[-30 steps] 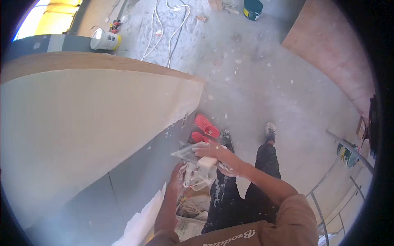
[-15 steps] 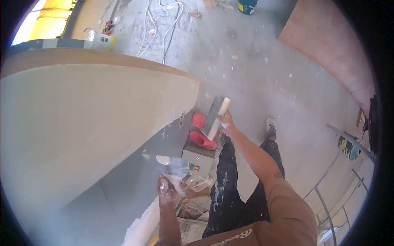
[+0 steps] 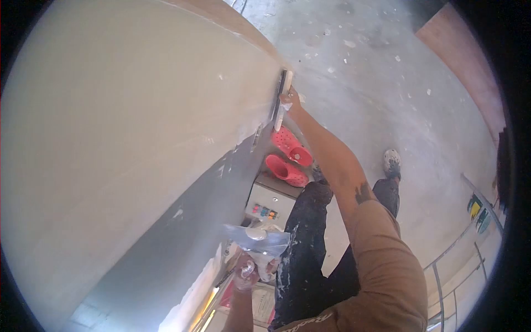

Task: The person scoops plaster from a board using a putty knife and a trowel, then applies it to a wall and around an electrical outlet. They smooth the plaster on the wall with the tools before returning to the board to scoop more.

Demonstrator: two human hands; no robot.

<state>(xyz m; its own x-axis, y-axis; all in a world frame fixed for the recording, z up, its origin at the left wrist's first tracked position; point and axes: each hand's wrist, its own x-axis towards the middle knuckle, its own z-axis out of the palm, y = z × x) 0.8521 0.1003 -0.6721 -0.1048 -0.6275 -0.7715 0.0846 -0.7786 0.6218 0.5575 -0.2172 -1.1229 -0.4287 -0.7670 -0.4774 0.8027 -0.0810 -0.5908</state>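
My right hand (image 3: 291, 102) is wrapped around a wide skimming blade (image 3: 279, 120), holding it against the right edge of the pale plastered wall (image 3: 149, 122). Low in the view, my left hand (image 3: 246, 272) grips a broad metal putty knife (image 3: 272, 243). A dollop of white putty (image 3: 256, 234) lies on its sheet. White smears coat the left hand's fingers, and its handle is mostly hidden.
Red clogs (image 3: 286, 170) sit beyond a grey metal box (image 3: 272, 202) with small coloured parts on its front. Metal rails (image 3: 440, 290) stand at lower right. A pinkish board (image 3: 462, 61) leans at upper right. White specks dot the concrete floor (image 3: 354, 83).
My right hand has brought the skimming blade forward and left, from over the clogs to the wall's edge. The left hand with its putty knife has shifted right and lower. The view has turned.
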